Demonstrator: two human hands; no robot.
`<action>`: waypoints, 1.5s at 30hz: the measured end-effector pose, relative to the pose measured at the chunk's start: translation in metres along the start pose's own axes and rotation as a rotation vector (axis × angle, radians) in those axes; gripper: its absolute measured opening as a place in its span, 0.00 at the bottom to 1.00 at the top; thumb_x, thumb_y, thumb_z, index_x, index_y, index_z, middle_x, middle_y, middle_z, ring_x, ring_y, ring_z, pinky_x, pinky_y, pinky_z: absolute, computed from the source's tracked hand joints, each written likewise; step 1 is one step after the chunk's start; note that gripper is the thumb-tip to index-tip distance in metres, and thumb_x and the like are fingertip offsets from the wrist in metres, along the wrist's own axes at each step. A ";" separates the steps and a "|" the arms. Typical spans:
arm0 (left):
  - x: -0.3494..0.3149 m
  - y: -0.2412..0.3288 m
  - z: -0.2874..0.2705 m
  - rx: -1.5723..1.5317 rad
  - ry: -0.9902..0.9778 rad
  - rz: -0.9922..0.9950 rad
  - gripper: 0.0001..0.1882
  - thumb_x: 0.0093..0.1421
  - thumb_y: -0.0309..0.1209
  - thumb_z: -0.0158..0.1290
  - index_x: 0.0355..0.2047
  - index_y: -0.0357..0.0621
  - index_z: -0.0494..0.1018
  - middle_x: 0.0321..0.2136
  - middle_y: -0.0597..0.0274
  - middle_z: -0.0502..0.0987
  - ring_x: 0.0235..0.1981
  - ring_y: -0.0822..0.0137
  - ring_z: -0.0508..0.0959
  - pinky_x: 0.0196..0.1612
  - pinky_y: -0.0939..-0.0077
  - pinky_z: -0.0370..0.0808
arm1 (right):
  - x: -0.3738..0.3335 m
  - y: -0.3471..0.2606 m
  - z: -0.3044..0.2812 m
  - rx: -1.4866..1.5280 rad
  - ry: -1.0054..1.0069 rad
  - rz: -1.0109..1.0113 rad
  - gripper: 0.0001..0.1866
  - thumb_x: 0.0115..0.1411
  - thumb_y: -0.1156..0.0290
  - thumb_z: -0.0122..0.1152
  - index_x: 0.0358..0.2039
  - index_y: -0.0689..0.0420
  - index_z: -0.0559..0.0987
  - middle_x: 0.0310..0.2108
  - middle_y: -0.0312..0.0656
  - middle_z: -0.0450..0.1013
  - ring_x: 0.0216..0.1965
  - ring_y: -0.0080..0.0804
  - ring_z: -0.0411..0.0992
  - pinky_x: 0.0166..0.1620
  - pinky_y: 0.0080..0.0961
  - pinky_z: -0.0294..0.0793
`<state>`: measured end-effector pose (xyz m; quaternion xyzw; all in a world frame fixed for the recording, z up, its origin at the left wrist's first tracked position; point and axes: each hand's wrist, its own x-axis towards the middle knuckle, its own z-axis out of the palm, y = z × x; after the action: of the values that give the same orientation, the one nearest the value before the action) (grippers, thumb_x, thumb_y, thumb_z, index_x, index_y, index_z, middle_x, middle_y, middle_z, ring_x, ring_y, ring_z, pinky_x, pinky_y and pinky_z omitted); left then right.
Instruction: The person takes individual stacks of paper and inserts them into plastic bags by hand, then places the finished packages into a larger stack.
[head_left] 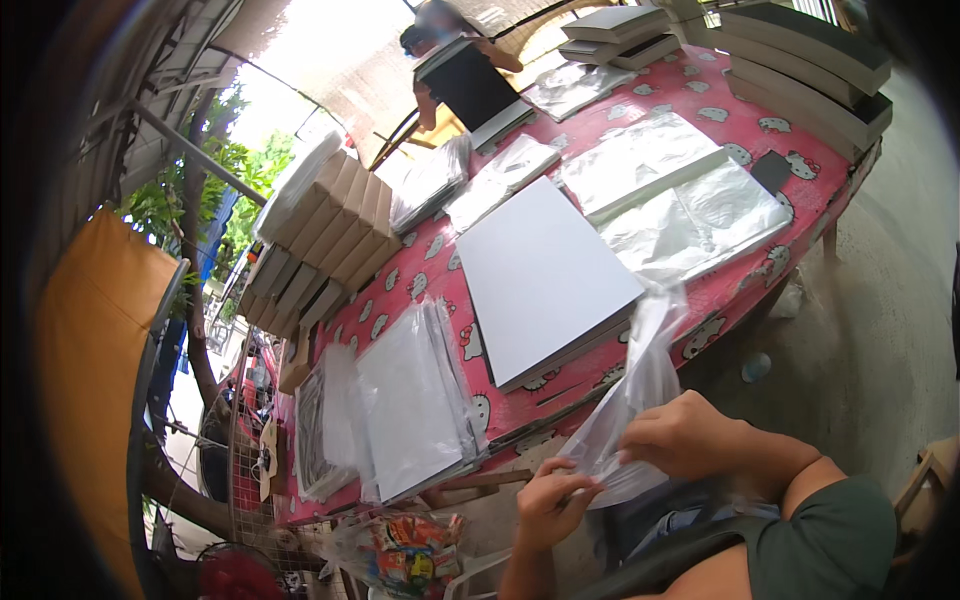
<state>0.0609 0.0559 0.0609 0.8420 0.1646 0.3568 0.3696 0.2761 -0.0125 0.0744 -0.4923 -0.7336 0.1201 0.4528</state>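
Note:
A clear plastic bag [640, 385] hangs between my hands in front of the near table edge, its upper end reaching up beside a white board stack. My left hand [555, 500] pinches its lower edge between thumb and fingers. Higher and to the right, my right hand [685, 435] is closed on the same bag, fingers curled. The stack of flat white boards [550, 280] lies on the table just beyond my hands. To its left rests a pile of flat sheets in clear plastic sleeves [415, 405].
The pink patterned table [440, 250] carries plastic bag piles [690, 215], stacked brown boxes [335, 215] on the left and large dark-topped boxes [810, 60] at far right. Across it, a person holds a black panel [470, 85]. A bag of colourful packets [415, 555] hangs below the near edge.

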 end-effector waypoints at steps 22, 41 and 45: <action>-0.010 -0.006 0.017 -0.693 0.103 -0.376 0.15 0.54 0.25 0.51 0.42 0.40 0.63 0.25 0.59 0.73 0.26 0.72 0.72 0.27 0.82 0.67 | 0.012 -0.001 0.007 0.474 0.256 0.016 0.07 0.47 0.78 0.59 0.29 0.59 0.75 0.24 0.41 0.70 0.19 0.25 0.69 0.23 0.19 0.69; -0.027 -0.050 -0.055 -1.825 -0.195 0.416 0.14 0.52 0.37 0.52 0.33 0.40 0.74 0.23 0.61 0.75 0.24 0.67 0.74 0.26 0.73 0.70 | -0.044 0.072 0.033 1.667 -0.523 0.336 0.09 0.51 0.74 0.57 0.32 0.65 0.76 0.29 0.36 0.73 0.32 0.19 0.69 0.36 0.21 0.69; -0.024 -0.044 -0.042 -1.627 -0.087 0.260 0.13 0.52 0.37 0.52 0.33 0.41 0.74 0.23 0.61 0.75 0.23 0.67 0.74 0.26 0.72 0.69 | -0.027 0.050 0.038 1.177 -0.592 0.332 0.09 0.49 0.76 0.57 0.32 0.64 0.77 0.31 0.43 0.73 0.33 0.26 0.71 0.39 0.24 0.68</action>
<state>0.0137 0.0939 0.0369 0.3365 -0.2585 0.3714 0.8258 0.2797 -0.0004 0.0067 -0.2162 -0.5539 0.6970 0.4008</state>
